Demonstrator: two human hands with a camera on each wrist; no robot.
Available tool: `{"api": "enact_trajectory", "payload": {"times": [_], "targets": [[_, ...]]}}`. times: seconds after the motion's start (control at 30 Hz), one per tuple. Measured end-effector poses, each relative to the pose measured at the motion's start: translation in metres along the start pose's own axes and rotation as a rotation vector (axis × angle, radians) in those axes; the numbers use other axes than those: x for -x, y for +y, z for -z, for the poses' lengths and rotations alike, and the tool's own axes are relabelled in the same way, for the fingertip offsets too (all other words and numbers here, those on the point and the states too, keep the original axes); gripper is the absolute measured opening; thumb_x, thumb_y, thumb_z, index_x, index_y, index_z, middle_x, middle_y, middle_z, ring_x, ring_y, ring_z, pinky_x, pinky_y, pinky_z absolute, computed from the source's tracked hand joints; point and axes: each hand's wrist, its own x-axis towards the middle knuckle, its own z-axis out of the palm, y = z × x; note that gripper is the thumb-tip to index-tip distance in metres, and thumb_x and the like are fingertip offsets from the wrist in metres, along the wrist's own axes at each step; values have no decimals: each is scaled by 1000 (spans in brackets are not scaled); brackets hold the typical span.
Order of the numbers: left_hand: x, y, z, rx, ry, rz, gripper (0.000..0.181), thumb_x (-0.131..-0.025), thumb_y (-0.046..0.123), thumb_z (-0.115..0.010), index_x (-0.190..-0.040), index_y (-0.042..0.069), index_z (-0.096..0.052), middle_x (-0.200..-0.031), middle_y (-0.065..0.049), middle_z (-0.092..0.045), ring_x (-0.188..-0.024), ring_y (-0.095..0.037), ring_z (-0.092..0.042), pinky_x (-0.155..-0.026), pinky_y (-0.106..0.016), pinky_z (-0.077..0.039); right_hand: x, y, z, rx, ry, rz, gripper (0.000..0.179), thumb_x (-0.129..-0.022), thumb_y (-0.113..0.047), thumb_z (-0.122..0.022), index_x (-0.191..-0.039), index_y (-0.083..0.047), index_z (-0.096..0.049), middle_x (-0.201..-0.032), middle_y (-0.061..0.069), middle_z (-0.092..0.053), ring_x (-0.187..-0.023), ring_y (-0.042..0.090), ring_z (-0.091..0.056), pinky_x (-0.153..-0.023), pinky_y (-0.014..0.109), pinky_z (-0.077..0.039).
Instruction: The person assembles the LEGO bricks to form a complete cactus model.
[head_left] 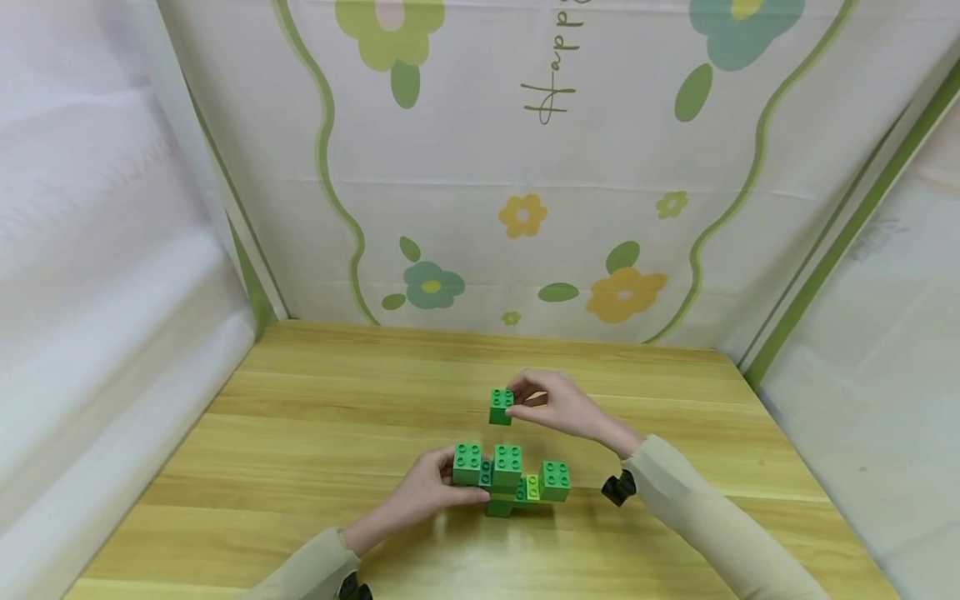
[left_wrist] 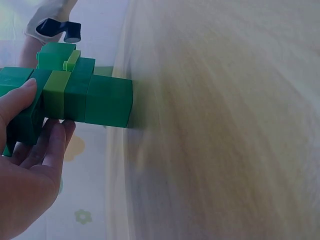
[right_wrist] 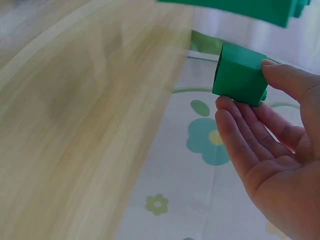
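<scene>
A structure of green toy building blocks [head_left: 507, 468] stands upright on the wooden table, with side arms reaching left and right and a lighter green layer [left_wrist: 57, 94] in its stem. My left hand [head_left: 433, 485] grips its left side, thumb in front and fingers behind. Just beyond and above the structure, my right hand [head_left: 553, 403] pinches a single green block [right_wrist: 241, 74] between thumb and fingers, studs up. That block is apart from the structure. Its hollow underside faces down toward the table.
The wooden table [head_left: 315, 400] carries the structure near its front middle. White fabric walls with printed flowers enclose it at the back [head_left: 465, 167], left [head_left: 112, 292] and right [head_left: 885, 333]. Dark devices [head_left: 618, 487] sit at both sleeve cuffs.
</scene>
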Motion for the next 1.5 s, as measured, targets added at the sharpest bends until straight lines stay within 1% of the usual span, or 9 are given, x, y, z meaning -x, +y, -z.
{"api": "enact_trajectory", "payload": {"times": [0.3, 0.57, 0.7, 0.93, 1.17, 1.4, 1.5], "targets": [[0, 1, 0, 6, -6, 1, 55, -82, 20, -82, -128, -1, -60, -122, -20, -68, -103, -20, -69, -87, -17, -57, 13, -24, 9, -2, 45, 30, 26, -91, -27, -72, -113, -15, -66, -106, 2, -71, -94, 13, -69, -83, 21, -60], [0, 1, 0, 8, -8, -2, 52, -82, 19, -81, -126, 0, -61, -120, -19, -69, -103, -19, -69, -88, -20, -57, 23, -40, 14, -2, 68, 74, 23, -92, -26, -72, -111, -14, -66, -105, 2, -71, -93, 12, -70, -81, 21, -60], [0, 0, 0, 2, -5, -1, 51, -82, 20, -81, -125, 1, -62, -119, -18, -70, -102, -18, -69, -88, -21, -58, 28, -45, 15, 9, 78, 97, 21, -91, -24, -73, -109, -15, -66, -104, 1, -71, -92, 10, -70, -81, 22, -61], [-1, -1, 0, -17, -2, -7, 50, -81, 20, -82, -123, 2, -62, -117, -17, -70, -101, -18, -70, -86, -19, -58, 35, -53, 16, 13, 90, 120, 20, -90, -23, -74, -107, -18, -66, -103, -2, -71, -92, 7, -70, -80, 22, -61], [-2, -2, 0, -18, -6, -19, 48, -81, 19, -82, -122, 1, -63, -116, -17, -70, -99, -15, -69, -85, -16, -57, 41, -61, 16, 12, 79, 168, 20, -90, -21, -74, -109, -17, -66, -103, -1, -71, -91, 8, -71, -80, 23, -61], [-1, -1, 0, -19, -4, -10, 48, -81, 19, -82, -122, 1, -63, -116, -17, -70, -99, -16, -69, -85, -16, -57, 46, -65, 14, 13, 59, 184, 20, -91, -20, -73, -110, -16, -66, -104, -2, -72, -92, 8, -71, -80, 24, -62], [-1, 0, 0, -18, -4, -16, 49, -81, 19, -82, -122, 0, -63, -116, -18, -70, -99, -16, -69, -85, -16, -57, 47, -65, 13, 13, 59, 180, 21, -91, -20, -73, -110, -16, -66, -105, -1, -72, -92, 8, -71, -80, 24, -62]]}}
